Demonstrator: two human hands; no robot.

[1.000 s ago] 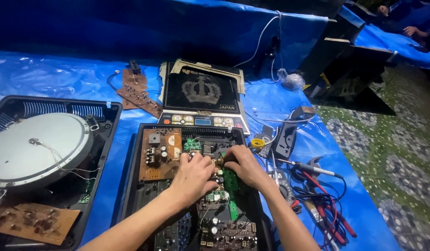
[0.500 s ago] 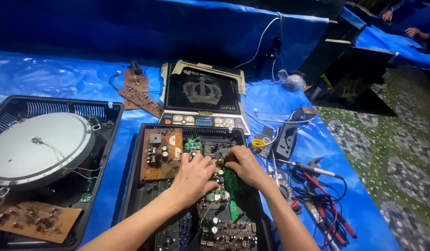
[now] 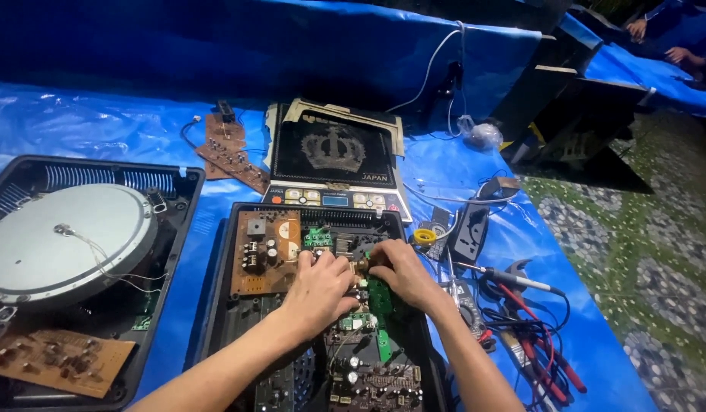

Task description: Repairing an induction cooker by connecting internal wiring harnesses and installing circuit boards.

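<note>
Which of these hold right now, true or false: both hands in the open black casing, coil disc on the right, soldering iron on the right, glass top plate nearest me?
1. Both hands, left hand and right hand, work inside the open black casing. True.
2. The round coil disc lies on the right. False: on the left.
3. The soldering iron lies right of the casing. True.
4. The black glass top plate lies nearest the camera. False: beyond the casing.

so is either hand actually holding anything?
Cannot tell: left hand and right hand press fingertips onto parts inside the open black appliance case; any grip is hidden.
</note>
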